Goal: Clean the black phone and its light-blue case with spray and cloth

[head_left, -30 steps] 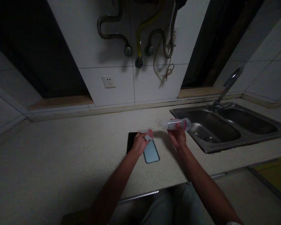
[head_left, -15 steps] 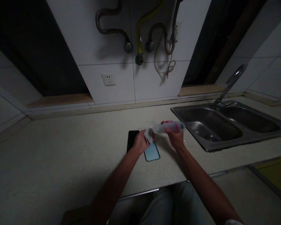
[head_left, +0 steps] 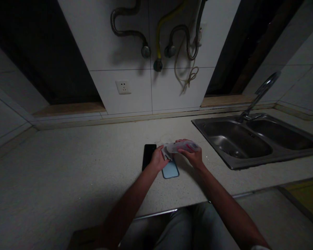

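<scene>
My right hand (head_left: 194,156) is closed round a translucent plastic bottle (head_left: 184,147) with pink-red markings. The bottle lies nearly level, its left end against a crumpled greyish-white cloth (head_left: 167,152). That cloth is in my left hand (head_left: 158,159), whose fingers are closed on it; whether it is fabric or paper I cannot tell. On the counter under my left hand lies a black phone (head_left: 147,156). Just right of it is a light-blue phone case or phone (head_left: 170,170), its upper part hidden by the cloth and hand.
A double steel sink (head_left: 234,139) with a tall faucet (head_left: 261,93) is set into the pale counter (head_left: 67,166) on the right. A wall socket (head_left: 123,87), pipes and a yellow hose (head_left: 159,34) are on the tiled wall ahead.
The bottle has moved left and down, so its end now meets the cloth. My right hand has followed it. The view has shifted slightly.
</scene>
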Available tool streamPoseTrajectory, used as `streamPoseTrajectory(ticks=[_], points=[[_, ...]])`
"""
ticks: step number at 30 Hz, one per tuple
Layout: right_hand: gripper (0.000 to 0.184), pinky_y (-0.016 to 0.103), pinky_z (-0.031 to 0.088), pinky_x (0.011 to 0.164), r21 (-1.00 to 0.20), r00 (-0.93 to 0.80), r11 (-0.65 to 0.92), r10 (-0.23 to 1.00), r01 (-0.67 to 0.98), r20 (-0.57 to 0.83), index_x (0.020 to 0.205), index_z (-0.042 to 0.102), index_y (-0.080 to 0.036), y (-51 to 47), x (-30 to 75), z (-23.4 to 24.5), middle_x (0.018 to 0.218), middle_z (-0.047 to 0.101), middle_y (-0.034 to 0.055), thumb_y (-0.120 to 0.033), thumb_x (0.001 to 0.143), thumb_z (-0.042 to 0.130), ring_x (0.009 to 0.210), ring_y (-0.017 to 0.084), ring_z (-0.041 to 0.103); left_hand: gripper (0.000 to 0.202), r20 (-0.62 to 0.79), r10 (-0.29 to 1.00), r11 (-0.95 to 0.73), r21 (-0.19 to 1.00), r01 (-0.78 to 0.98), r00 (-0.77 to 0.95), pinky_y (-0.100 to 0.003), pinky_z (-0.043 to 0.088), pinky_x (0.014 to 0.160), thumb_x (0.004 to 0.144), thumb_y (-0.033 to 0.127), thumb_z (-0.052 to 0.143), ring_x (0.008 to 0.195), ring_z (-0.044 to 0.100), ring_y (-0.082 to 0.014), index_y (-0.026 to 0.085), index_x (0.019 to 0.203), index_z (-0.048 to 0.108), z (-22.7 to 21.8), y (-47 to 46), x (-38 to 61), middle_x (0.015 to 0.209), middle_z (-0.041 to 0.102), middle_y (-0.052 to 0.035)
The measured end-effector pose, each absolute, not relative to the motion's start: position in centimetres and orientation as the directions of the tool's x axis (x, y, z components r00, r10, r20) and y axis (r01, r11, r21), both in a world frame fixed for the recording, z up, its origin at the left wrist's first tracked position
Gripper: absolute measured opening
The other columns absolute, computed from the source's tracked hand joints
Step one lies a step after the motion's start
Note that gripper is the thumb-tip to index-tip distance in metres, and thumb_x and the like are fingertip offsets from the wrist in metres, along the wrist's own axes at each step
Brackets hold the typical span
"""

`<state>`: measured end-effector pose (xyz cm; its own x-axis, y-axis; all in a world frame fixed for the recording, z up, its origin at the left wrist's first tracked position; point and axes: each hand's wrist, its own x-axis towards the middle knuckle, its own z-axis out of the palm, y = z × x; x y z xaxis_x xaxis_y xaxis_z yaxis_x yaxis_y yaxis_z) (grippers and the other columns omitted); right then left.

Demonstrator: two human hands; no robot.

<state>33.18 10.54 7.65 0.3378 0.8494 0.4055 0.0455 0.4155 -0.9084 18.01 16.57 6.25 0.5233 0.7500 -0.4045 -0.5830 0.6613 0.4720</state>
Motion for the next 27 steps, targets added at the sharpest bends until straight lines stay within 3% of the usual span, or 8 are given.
streamPoseTrajectory(ticks=[6, 9, 13, 18, 22, 27], points=[[0.040, 0.040, 0.060, 0.086, -0.924, 0.328, 0.381, 0.870, 0.031, 0.369, 0.093, 0.077, -0.023, 10.6, 32.9, 7.5, 0.095, 0.079, 0.0039, -0.025, 0.057, 0.091, 0.085, 0.024, 0.074, 0.024, -0.348, 0.756, 0.651, 0.484, -0.585, 0.554, -0.035, 0.053, 0.073, 0.087, 0.033, 0.054, 0.085, 0.068, -0.0235, 0.015, 0.097, 0.067, 5.9, 16.7, 18.0, 0.089, 0.073, -0.0106], [0.043, 0.039, 0.059, 0.088, -0.919, 0.335, 0.390, 0.859, 0.062, 0.387, 0.096, 0.077, -0.024, 10.5, 32.9, 7.5, 0.099, 0.078, 0.0045, -0.022, 0.056, 0.092, 0.088, 0.024, 0.073, 0.010, -0.363, 0.816, 0.577, 0.558, -0.596, 0.450, -0.030, 0.051, 0.068, 0.077, 0.021, 0.065, 0.075, 0.066, -0.0194, 0.015, 0.085, 0.065, 5.5, 16.7, 18.4, 0.079, 0.071, -0.0068], [0.038, 0.038, 0.058, 0.090, -0.903, 0.352, 0.421, 0.835, 0.088, 0.423, 0.098, 0.077, -0.023, 10.3, 33.3, 7.4, 0.100, 0.078, 0.0047, -0.025, 0.062, 0.089, 0.089, 0.024, 0.073, 0.020, -0.365, 0.873, 0.487, 0.611, -0.625, 0.323, -0.024, 0.046, 0.062, 0.065, 0.005, 0.066, 0.066, 0.062, -0.0142, 0.017, 0.082, 0.062, 4.9, 16.6, 18.7, 0.074, 0.069, -0.0007], [0.037, 0.038, 0.057, 0.090, -0.896, 0.305, 0.418, 0.843, 0.149, 0.444, 0.098, 0.077, -0.024, 10.2, 33.3, 7.6, 0.100, 0.078, 0.0042, -0.029, 0.063, 0.089, 0.090, 0.024, 0.072, 0.008, -0.387, 0.856, 0.516, 0.586, -0.625, 0.344, -0.027, 0.049, 0.064, 0.078, 0.017, 0.058, 0.070, 0.065, -0.0167, 0.016, 0.084, 0.063, 5.1, 16.6, 18.6, 0.076, 0.070, -0.0046], [0.040, 0.040, 0.055, 0.093, -0.873, 0.202, 0.432, 0.856, 0.229, 0.476, 0.095, 0.079, -0.027, 10.2, 33.1, 8.0, 0.100, 0.077, 0.0042, -0.030, 0.058, 0.092, 0.094, 0.025, 0.071, 0.021, -0.367, 0.808, 0.589, 0.523, -0.616, 0.460, -0.029, 0.051, 0.064, 0.084, 0.026, 0.049, 0.072, 0.066, -0.0201, 0.015, 0.090, 0.065, 5.6, 16.7, 18.3, 0.077, 0.070, -0.0077], [0.037, 0.045, 0.054, 0.097, -0.839, 0.086, 0.488, 0.850, 0.242, 0.520, 0.095, 0.079, -0.032, 10.0, 32.7, 8.2, 0.102, 0.078, 0.0033, -0.033, 0.060, 0.091, 0.098, 0.027, 0.070, 0.026, -0.368, 0.803, 0.596, 0.450, -0.665, 0.470, -0.029, 0.049, 0.059, 0.082, 0.026, 0.045, 0.070, 0.065, -0.0212, 0.014, 0.091, 0.067, 5.9, 16.8, 18.1, 0.078, 0.070, -0.0092]])
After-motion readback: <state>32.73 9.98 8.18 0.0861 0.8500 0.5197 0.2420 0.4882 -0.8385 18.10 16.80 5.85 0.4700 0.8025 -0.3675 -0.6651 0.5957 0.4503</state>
